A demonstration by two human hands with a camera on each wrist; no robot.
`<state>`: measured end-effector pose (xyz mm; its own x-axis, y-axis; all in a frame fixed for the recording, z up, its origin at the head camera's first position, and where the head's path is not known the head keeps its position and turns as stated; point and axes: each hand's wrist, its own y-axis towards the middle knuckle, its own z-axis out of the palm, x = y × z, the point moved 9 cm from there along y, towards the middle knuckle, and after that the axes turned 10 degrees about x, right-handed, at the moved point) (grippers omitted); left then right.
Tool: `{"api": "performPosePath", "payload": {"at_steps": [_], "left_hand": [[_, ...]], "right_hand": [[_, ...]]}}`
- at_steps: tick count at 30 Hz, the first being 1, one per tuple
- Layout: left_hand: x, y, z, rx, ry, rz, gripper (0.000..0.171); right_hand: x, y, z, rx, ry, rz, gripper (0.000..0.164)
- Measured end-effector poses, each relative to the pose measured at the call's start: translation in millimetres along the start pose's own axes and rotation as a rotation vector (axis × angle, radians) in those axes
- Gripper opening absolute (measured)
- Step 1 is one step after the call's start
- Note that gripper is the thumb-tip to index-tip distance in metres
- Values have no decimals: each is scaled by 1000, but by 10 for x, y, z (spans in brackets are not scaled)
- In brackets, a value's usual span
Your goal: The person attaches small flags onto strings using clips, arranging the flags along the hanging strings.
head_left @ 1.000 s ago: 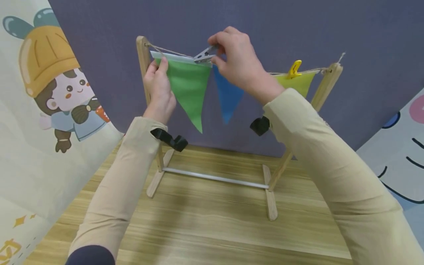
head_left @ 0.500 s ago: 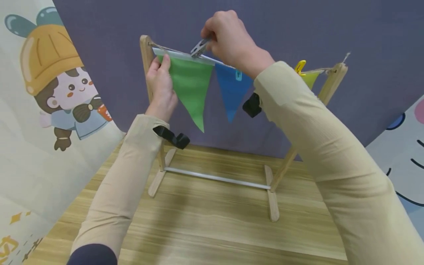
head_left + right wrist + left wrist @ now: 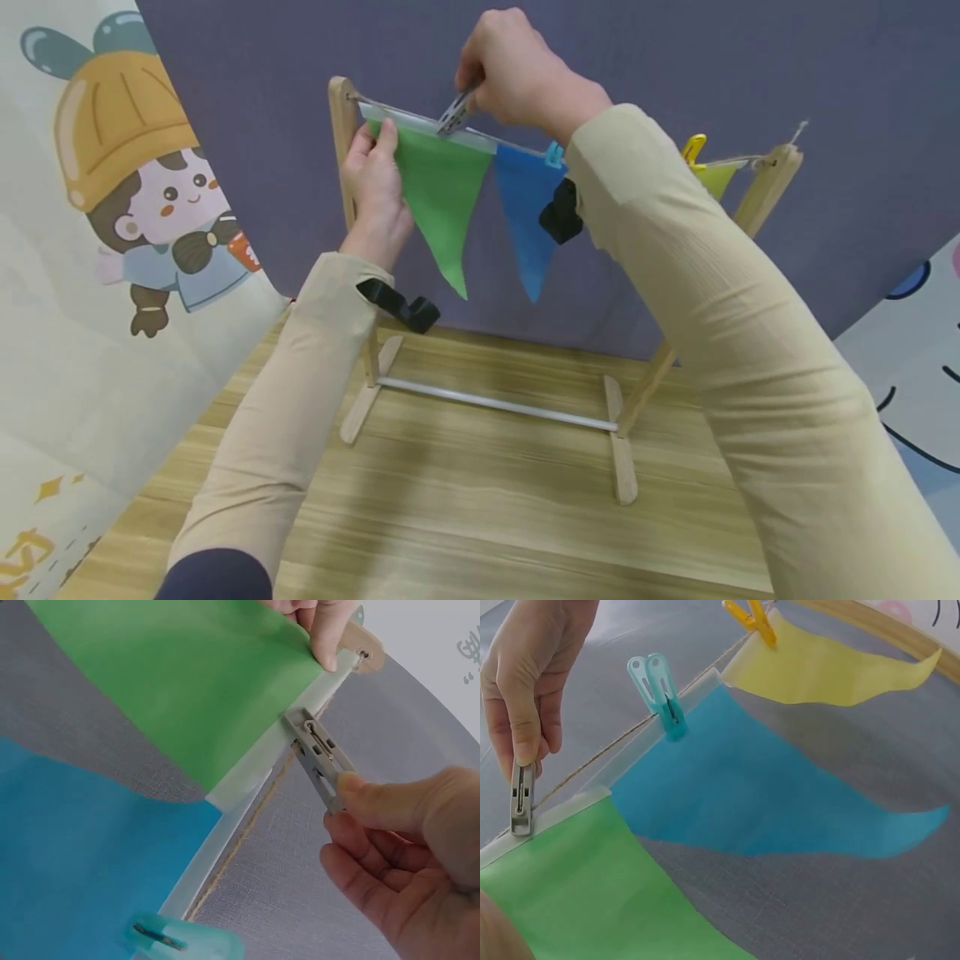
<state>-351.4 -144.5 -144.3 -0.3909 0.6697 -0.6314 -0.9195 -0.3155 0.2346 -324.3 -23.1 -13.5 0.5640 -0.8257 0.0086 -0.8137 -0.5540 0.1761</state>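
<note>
A green triangular pennant (image 3: 446, 183) with a white top band lies along the twine (image 3: 247, 832). Near its left corner my left hand (image 3: 377, 183) pinches the band, thumb in front and fingers behind. My right hand (image 3: 513, 71) pinches the handles of a grey clothespin (image 3: 319, 754) from above. The clothespin's tip sits over the pennant's white band and the twine, around the middle of the top edge. Just to the right, a blue pennant (image 3: 780, 787) hangs from a teal clothespin (image 3: 660, 697).
A yellow pennant (image 3: 832, 664) hangs under a yellow clothespin (image 3: 693, 152) at the right. The twine runs between two wooden posts (image 3: 768, 187), joined low down by a white rod (image 3: 495, 404). The stand rests on a wood-grain surface (image 3: 450, 517) before a grey-blue backdrop (image 3: 675, 67).
My right hand has risen and shifted slightly left, and the grey clothespin now points more steeply down on the band. Its handles have come closer to upright. My left hand keeps its pinch.
</note>
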Motion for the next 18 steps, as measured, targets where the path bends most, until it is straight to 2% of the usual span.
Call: {"api": "performPosePath", "payload": {"at_steps": [7,18], "left_hand": [[19,-10,7,-6,-45,0,8],[-6,-26,11,-26,-58,34,5]], "right_hand": [[13,65,21,38,-27,3,24],[197,106,77,104,-106,-41,29]]}}
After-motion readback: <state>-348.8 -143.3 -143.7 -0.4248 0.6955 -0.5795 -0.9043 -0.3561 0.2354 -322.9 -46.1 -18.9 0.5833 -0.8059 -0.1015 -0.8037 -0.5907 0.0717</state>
